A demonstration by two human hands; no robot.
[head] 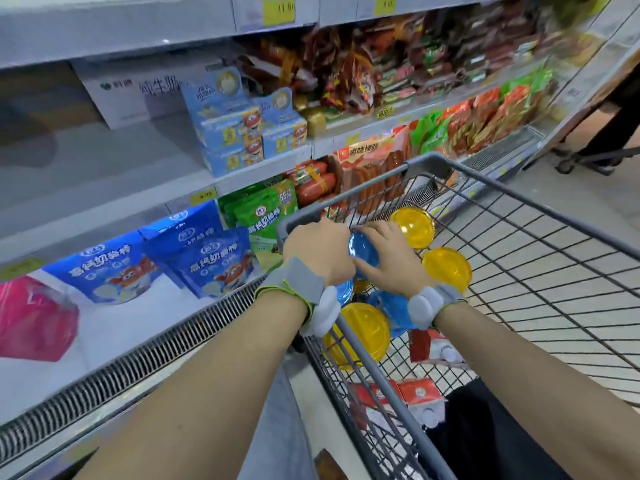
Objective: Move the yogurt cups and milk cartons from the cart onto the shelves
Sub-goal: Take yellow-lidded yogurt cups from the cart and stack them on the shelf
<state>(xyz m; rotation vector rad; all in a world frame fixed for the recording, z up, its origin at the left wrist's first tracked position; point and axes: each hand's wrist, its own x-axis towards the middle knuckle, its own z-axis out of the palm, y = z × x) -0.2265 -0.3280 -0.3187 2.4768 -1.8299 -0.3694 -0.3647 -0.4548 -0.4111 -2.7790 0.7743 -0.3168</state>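
Observation:
Both hands are inside the wire cart (485,174) at its near left corner. My left hand (317,251) and my right hand (384,261) close from either side on a blue-lidded yogurt cup (362,249), held just above the other cups. Yellow-lidded cups lie at the far side (414,226), to the right (446,268) and near my left wrist (360,336). Another blue-lidded cup (391,310) sits under my right wrist. Red milk cartons (420,396) lie at the cart's near end, one (429,344) beside the cups.
A chilled shelf unit runs along the left. Its middle shelf (104,161) has bare room left of blue boxes (239,133). Blue bags (114,268) and a pink pack (34,320) fill the bottom shelf. Sausage packs (374,174) lie farther right. A person stands at the far right (616,109).

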